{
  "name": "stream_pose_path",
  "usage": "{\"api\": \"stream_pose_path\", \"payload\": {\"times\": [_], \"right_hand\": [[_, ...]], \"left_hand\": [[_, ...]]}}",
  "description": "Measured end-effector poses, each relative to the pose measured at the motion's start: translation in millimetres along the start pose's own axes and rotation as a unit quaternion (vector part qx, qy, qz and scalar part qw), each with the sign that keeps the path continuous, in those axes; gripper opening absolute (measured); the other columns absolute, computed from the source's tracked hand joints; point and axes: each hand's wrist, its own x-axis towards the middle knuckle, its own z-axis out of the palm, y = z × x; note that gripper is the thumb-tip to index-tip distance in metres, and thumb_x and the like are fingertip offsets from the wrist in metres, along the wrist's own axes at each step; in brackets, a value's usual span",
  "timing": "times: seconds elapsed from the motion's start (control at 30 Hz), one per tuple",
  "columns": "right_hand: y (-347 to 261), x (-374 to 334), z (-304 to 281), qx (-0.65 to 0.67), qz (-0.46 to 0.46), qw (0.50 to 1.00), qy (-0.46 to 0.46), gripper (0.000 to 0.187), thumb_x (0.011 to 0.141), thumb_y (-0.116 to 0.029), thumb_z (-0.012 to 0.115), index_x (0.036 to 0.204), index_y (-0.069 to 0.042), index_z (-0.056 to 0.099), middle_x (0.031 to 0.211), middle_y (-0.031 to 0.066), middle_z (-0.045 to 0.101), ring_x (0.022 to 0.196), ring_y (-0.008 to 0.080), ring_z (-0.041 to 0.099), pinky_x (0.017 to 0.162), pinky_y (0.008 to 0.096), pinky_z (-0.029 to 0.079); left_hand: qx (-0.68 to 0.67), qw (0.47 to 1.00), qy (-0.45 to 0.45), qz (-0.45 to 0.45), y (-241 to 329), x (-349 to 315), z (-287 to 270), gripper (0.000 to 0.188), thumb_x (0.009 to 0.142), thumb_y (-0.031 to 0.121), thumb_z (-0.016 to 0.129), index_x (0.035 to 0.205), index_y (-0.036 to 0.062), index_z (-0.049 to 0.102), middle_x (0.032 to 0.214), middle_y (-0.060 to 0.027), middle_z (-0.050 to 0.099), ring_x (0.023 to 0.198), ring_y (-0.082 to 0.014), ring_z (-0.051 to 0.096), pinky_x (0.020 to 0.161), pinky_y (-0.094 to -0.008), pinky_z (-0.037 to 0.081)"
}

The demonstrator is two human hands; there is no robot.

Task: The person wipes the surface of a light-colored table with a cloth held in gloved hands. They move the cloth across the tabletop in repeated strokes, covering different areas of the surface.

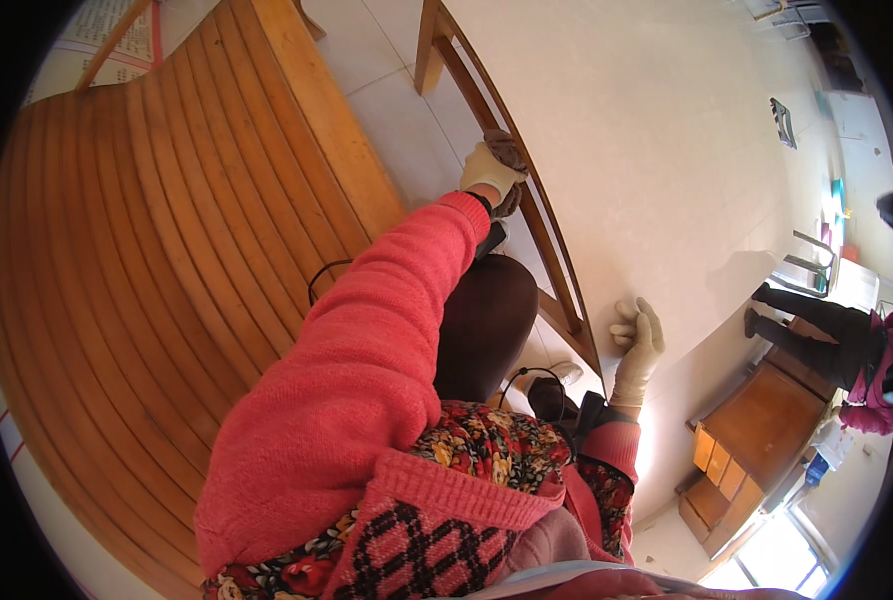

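My left hand [490,172], in a cream work glove, is closed around a bunched grey-brown cloth [507,150]. The cloth presses against the brown wooden rail [542,225] that runs below the edge of a broad white surface [627,140]. To the right, my right hand [641,345], also gloved, is over that surface near its wooden edge. Its fingers are loosely bent and a little apart, with nothing in them. Whether it touches the surface I cannot tell. Both my arms wear pink knitted sleeves.
A slatted wooden bench [207,200] fills the left side. Light floor tiles [392,95] show between it and the rail. At far right another person [852,345] in dark trousers stands by a wooden cabinet [767,410]. A thin black cable [317,280] hangs near my left arm.
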Motion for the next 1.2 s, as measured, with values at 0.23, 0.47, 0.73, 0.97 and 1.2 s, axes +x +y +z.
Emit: {"api": "stream_pose_path", "payload": {"times": [0.23, 0.47, 0.73, 0.97, 1.2], "right_hand": [[-1, -3, -1, 0.000, 0.005, 1.000, -0.002, 0.036, 0.109, -0.016, 0.051, 0.135, 0.005, 0.064, 0.109, 0.0134, 0.079, 0.071, 0.0104, 0.065, 0.065, 0.0223, 0.051], [-7, -1, 4, 0.002, 0.018, 1.000, 0.009, 0.037, 0.108, -0.017, 0.051, 0.134, 0.005, 0.065, 0.104, 0.0142, 0.079, 0.067, 0.0116, 0.064, 0.061, 0.0232, 0.049], [1, 5, 5, 0.017, 0.034, 0.999, 0.018, 0.037, 0.108, -0.018, 0.052, 0.134, 0.006, 0.064, 0.099, 0.0151, 0.078, 0.064, 0.0128, 0.064, 0.057, 0.0230, 0.048], [-4, 1, 7, 0.011, 0.023, 1.000, 0.018, 0.038, 0.108, -0.018, 0.052, 0.135, 0.007, 0.063, 0.099, 0.0147, 0.078, 0.063, 0.0122, 0.063, 0.056, 0.0224, 0.048], [-7, -7, 9, 0.003, 0.025, 0.999, 0.028, 0.039, 0.108, -0.018, 0.052, 0.137, 0.006, 0.063, 0.101, 0.0149, 0.078, 0.064, 0.0124, 0.064, 0.058, 0.0222, 0.048]], "left_hand": [[-0.074, 0.986, 0.146, 0.032, 6, 45, -17, 0.067, 0.071, 0.030, 0.096, 0.122, -0.0021, 0.066, 0.119, -0.0246, 0.074, 0.115, -0.0418, 0.071, 0.096, -0.0461, 0.057], [-0.042, 0.976, 0.203, 0.069, 22, 169, -97, 0.059, 0.073, 0.035, 0.094, 0.114, -0.0010, 0.071, 0.107, -0.0220, 0.078, 0.103, -0.0406, 0.075, 0.089, -0.0457, 0.059], [-0.076, 0.982, 0.174, -0.012, 28, 199, -127, 0.057, 0.079, 0.040, 0.090, 0.115, 0.0000, 0.072, 0.103, -0.0190, 0.079, 0.094, -0.0348, 0.078, 0.083, -0.0443, 0.060], [-0.065, 0.991, 0.081, 0.081, 24, 153, -119, 0.081, 0.078, 0.036, 0.091, 0.140, -0.0059, 0.059, 0.121, -0.0244, 0.075, 0.106, -0.0362, 0.074, 0.092, -0.0427, 0.058], [0.053, 0.998, 0.022, 0.000, 16, 115, -104, 0.086, 0.070, 0.051, 0.092, 0.134, -0.0008, 0.065, 0.125, -0.0223, 0.074, 0.115, -0.0356, 0.073, 0.095, -0.0441, 0.057]]}}
